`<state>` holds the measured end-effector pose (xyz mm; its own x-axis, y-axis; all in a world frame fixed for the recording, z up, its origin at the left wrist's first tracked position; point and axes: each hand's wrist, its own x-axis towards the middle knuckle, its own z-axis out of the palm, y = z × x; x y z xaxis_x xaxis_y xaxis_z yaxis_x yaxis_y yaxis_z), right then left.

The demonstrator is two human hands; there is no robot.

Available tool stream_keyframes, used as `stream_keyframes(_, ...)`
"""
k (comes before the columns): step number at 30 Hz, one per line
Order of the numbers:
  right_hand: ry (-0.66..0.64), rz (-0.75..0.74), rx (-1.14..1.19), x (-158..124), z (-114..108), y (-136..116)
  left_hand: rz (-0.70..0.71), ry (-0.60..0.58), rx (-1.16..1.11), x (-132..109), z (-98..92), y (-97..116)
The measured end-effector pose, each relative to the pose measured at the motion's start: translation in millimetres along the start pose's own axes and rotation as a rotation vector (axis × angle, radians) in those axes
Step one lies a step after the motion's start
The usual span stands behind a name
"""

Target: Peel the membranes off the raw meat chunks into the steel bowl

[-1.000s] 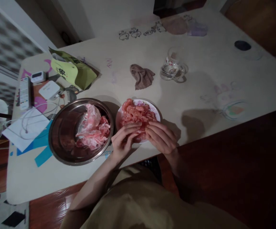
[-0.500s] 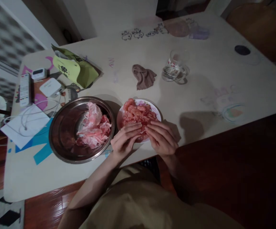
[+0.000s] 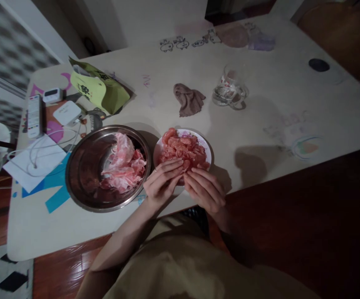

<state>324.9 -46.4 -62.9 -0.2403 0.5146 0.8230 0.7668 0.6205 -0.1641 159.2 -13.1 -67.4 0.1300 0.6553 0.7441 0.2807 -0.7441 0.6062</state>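
Note:
A white patterned plate (image 3: 209, 153) holds a heap of raw meat pieces (image 3: 183, 147). Over its near edge, my left hand (image 3: 163, 180) and my right hand (image 3: 205, 189) meet with their fingertips close together. The fingers of both are bent and pressed together in a pinch; whatever lies between them is too small and hidden to name. Left of the plate stands a steel bowl (image 3: 83, 174) with thin pink and white meat slices (image 3: 125, 166) in its right half.
Behind the plate lie a brown cloth (image 3: 188, 100) and a glass mug (image 3: 228, 92). At the left are a green bag (image 3: 100, 87), a remote (image 3: 35, 116), a white box (image 3: 68, 113), a cable and paper (image 3: 32, 162). The table edge (image 3: 254, 178) runs near my right hand.
My right hand has moved left and slightly down, nearer to my left hand. My left hand has barely moved. The whole view has shifted slightly.

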Motion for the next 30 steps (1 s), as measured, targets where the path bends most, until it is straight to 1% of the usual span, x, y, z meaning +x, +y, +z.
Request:
stream_keyframes(5,-0.047,-0.066,0.012,1,-7,-2,-0.01,-0.013,0.012,1,-1.7,1)
stream_keyframes(8,-0.049,-0.038,0.028,-1,-9,-4,-0.011,-0.004,0.004,1,-1.1,0)
stream_keyframes(11,-0.057,0.033,0.038,-1,-10,-4,-0.059,0.017,0.018,-1,-0.1,0)
stream_keyframes(12,-0.049,0.068,0.042,1,-10,-4,-0.085,0.023,0.02,-2,0.1,0)
stream_keyframes(14,0.009,0.149,0.057,4,-8,-2,-0.124,0.02,0.009,-3,0.5,0)
stream_keyframes(17,0.113,0.228,0.075,11,-3,3,-0.123,0.012,-0.005,-3,1.9,-1)
stream_keyframes(23,0.178,0.271,0.074,11,1,14,-0.114,0.067,-0.006,5,9.1,-4)
stream_keyframes(26,0.199,0.29,0.05,9,-1,20,-0.133,0.014,0.029,9,10.1,-4)
stream_keyframes(28,0.224,0.305,0.017,9,-3,23,-0.123,-0.062,0.04,8,7.8,-2)
stream_keyframes(30,0.238,0.314,-0.01,9,-5,25,-0.075,-0.15,0.024,2,3.6,-1)
